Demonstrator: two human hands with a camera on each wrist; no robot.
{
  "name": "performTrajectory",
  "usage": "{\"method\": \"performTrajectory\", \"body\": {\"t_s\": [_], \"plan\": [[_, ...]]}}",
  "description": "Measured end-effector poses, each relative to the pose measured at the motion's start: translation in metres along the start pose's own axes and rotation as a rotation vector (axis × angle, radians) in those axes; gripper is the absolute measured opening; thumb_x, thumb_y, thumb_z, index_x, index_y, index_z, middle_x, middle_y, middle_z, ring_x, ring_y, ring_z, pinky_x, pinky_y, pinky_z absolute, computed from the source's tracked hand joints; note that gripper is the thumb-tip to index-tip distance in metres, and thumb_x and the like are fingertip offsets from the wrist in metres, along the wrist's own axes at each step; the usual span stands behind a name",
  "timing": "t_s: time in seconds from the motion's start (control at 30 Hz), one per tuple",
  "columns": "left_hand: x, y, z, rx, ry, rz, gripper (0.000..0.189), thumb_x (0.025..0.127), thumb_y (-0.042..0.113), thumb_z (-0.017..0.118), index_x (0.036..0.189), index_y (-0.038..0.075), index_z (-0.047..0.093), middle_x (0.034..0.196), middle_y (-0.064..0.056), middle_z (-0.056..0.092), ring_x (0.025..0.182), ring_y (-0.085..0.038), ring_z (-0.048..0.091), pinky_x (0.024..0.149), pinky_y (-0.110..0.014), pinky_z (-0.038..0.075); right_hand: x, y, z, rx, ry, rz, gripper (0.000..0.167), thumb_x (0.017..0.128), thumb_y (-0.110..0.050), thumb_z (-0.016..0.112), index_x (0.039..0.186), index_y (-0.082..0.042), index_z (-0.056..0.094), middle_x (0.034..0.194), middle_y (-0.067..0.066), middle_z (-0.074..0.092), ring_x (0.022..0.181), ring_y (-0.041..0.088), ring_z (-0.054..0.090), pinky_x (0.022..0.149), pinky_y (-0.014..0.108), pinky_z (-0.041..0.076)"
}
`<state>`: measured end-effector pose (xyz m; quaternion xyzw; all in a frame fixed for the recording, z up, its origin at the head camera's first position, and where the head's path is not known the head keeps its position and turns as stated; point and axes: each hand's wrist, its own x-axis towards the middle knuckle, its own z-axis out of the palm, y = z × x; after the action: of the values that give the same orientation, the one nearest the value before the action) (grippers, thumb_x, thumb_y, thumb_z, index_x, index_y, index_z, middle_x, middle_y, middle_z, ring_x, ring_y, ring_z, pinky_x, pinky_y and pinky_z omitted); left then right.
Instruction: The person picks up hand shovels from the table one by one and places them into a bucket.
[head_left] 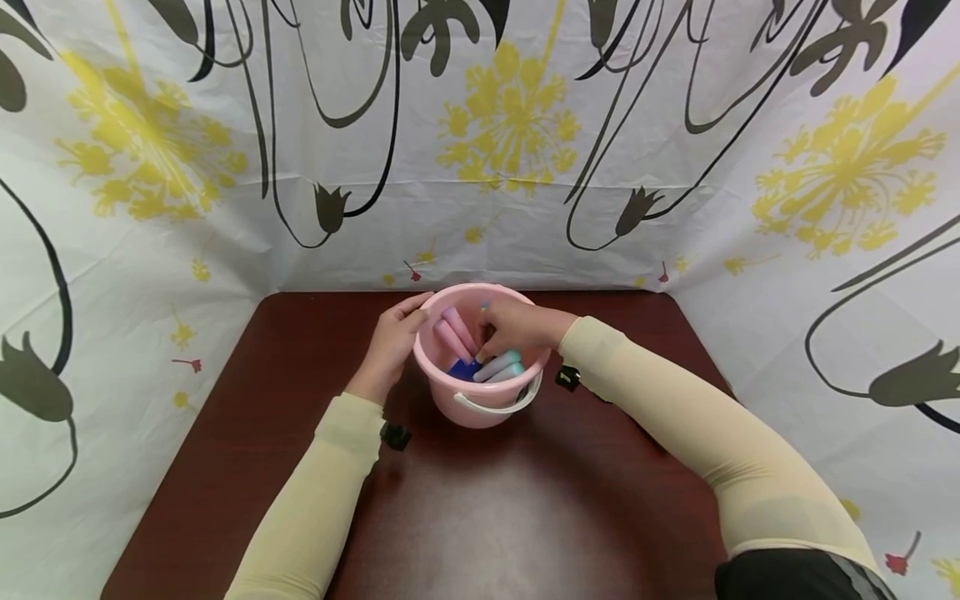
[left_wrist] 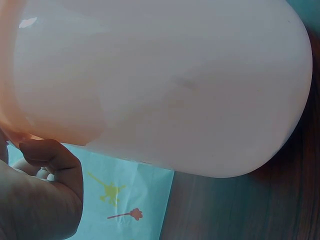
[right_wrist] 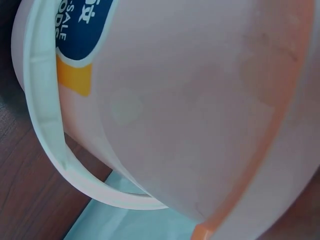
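Observation:
A pink bucket [head_left: 456,407] with a white handle [head_left: 491,409] stands on the dark table. At its left rim my left hand [head_left: 392,342] holds on, the thumb over the edge and the fingers along the outside. My right hand [head_left: 512,327] reaches down inside with bent fingers; whether they pinch something cannot be seen clearly. A small teal end [head_left: 485,306] shows just behind that hand. Within the bucket lie pink stick-like pieces [head_left: 454,335], grey sticks with teal ends [head_left: 498,367] and a blue item [head_left: 462,369]. The right wrist view shows only the bucket's outside and handle [right_wrist: 47,100].
The reddish-brown table [head_left: 247,450] extends around the bucket. White cloth with printed flowers [head_left: 480,225] hangs behind and at both sides, close to the table's edges. A blue and yellow label [right_wrist: 82,40] is on the bucket's wall.

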<state>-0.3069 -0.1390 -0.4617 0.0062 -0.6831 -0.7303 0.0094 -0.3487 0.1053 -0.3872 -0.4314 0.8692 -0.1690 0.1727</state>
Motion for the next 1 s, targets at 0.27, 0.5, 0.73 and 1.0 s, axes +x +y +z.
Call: {"method": "performTrajectory", "body": {"t_s": [0.27,0.5,0.73,1.0], "plan": [[0.001,-0.001,0.001,0.007,-0.002,0.004,0.041,0.112,0.026,0.066,0.152,0.017,0.070,0.153,-0.008,0.065,0.135,-0.027,0.065,0.113,-0.047,0.056,-0.004,0.007,0.001,0.082,0.074,0.076,0.018,0.103,-0.024,0.080,0.093,-0.011,0.076,0.082,-0.003,0.074,0.076,0.014,0.069,0.073,0.030,0.057],[0.000,0.000,0.000,0.005,-0.006,0.005,0.040,0.113,0.025,0.065,0.152,0.017,0.070,0.153,-0.010,0.065,0.135,-0.028,0.065,0.113,-0.047,0.056,-0.025,0.011,-0.014,0.089,0.270,0.113,0.019,0.107,-0.031,0.075,0.102,-0.013,0.077,0.089,0.000,0.073,0.081,0.020,0.065,0.076,0.038,0.053],[0.001,0.000,0.000,0.000,-0.005,0.005,0.040,0.112,0.025,0.065,0.151,0.017,0.070,0.153,-0.009,0.065,0.136,-0.028,0.065,0.113,-0.046,0.056,-0.069,0.024,-0.021,0.188,0.529,0.202,0.030,0.111,-0.038,0.068,0.106,-0.009,0.076,0.092,0.007,0.070,0.081,0.024,0.059,0.074,0.041,0.049],[0.001,-0.001,0.000,-0.009,0.000,0.006,0.040,0.112,0.024,0.066,0.151,0.016,0.070,0.152,-0.009,0.066,0.135,-0.027,0.066,0.113,-0.045,0.056,-0.123,0.046,-0.004,0.186,0.656,0.299,0.030,0.112,-0.041,0.066,0.108,-0.013,0.074,0.098,0.008,0.070,0.088,0.026,0.055,0.078,0.042,0.045]]}}
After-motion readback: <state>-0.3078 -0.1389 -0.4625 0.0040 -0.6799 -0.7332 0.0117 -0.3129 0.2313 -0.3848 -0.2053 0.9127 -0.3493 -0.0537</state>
